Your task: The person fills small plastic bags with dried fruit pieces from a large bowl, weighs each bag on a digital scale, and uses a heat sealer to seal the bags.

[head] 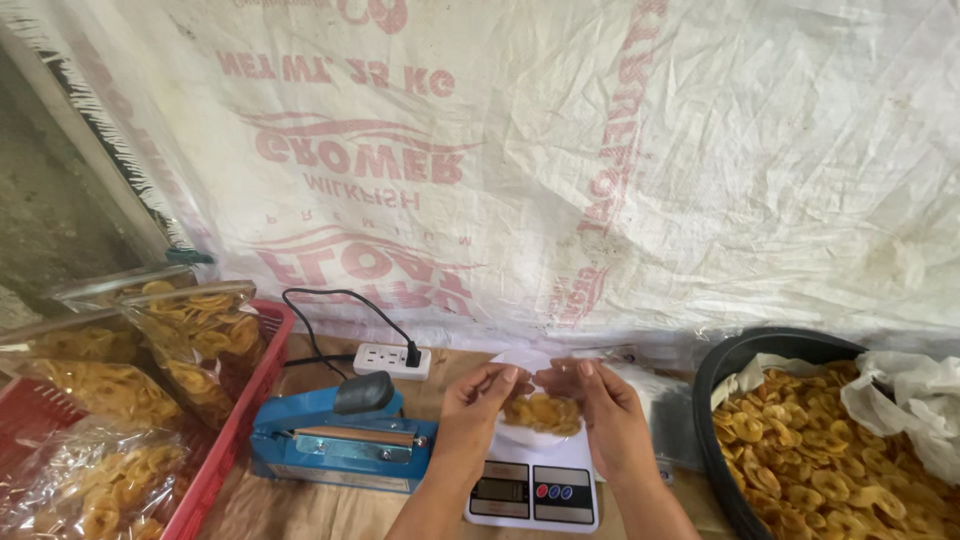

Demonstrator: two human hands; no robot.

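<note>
Chips (541, 411) sat in a clear bag (530, 400) that I held over the scale (532, 490). My left hand (478, 405) and right hand (606, 408) each pinched its top edge, fingers closed on the plastic, beside the blue sealer (335, 440).

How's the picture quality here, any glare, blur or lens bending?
Head view: soft, even daylight, no hard shadows; faint sheen on the clear bag held by the left hand and right hand; hands slightly soft; wide-lens bending at the edges, such as the black tub.
</note>
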